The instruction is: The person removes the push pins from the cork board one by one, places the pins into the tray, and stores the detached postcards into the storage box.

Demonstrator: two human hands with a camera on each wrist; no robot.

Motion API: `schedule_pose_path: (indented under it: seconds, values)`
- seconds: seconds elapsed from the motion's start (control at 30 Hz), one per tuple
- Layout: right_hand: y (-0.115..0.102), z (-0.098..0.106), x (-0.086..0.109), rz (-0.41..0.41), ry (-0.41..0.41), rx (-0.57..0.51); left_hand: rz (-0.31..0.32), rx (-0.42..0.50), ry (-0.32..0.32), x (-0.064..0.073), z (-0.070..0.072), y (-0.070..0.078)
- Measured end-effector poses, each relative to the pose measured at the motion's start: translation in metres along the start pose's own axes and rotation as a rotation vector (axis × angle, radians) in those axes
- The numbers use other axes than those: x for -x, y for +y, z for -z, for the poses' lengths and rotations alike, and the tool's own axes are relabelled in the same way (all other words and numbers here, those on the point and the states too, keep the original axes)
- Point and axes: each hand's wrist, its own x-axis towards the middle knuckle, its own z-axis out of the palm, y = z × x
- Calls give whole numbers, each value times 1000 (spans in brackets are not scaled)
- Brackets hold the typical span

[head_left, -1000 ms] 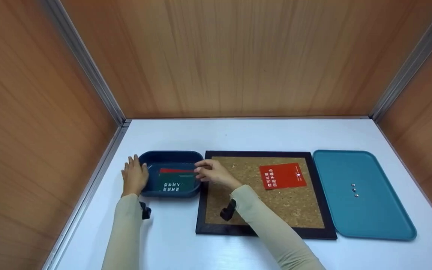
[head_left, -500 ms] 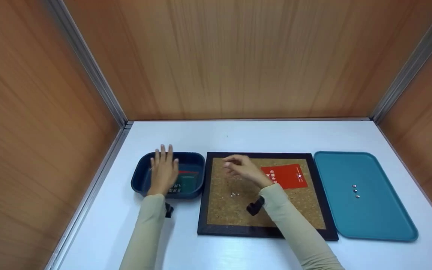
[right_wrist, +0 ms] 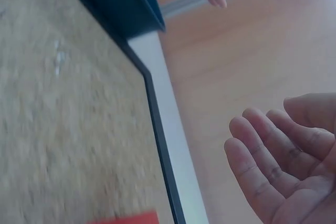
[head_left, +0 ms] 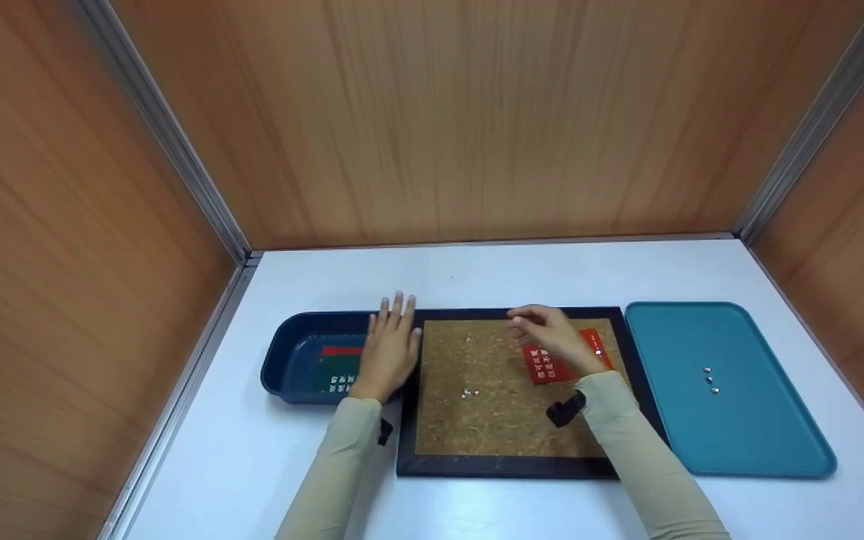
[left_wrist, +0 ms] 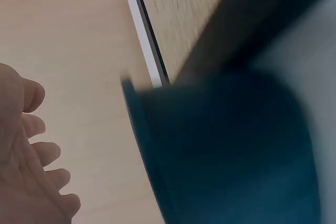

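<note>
My left hand, fingers straight and spread, hangs over the right end of the dark blue bin and the board's left frame. In the left wrist view the fingers hold nothing. Inside the bin lie a green card with white characters and a red card, partly covered by my hand. My right hand hovers above the red card on the framed cork board, hiding part of it. Its loosely bent fingers are apart and hold nothing in the right wrist view.
Small shiny pieces lie on the cork's left part. To the board's right, a teal tray bears three small shiny pieces. Wooden walls stand behind and at both sides of the white table.
Both hands have moved right: the left from the bin's left end to its right end, the right from the bin's right edge to over the red card. The cards have stayed put.
</note>
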Motion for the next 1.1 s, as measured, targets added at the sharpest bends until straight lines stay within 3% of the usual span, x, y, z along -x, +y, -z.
schedule_pose_path:
  seconds: [0.17,0.43,0.7,0.9,1.1]
  values:
    - [13,22,9,-23,55,68,-61,-7,-20,-4,-15,23]
    - [26,46,23,-108,133,87,-166,-35,-62,-9,-39,59]
    - [42,67,38,-121,178,111,-254,-55,-96,-11,-61,91]
    - [48,79,46,-207,231,106,-265,-103,-151,-12,-76,111]
    - [53,86,48,-276,252,117,-249,-78,-235,-12,-86,126]
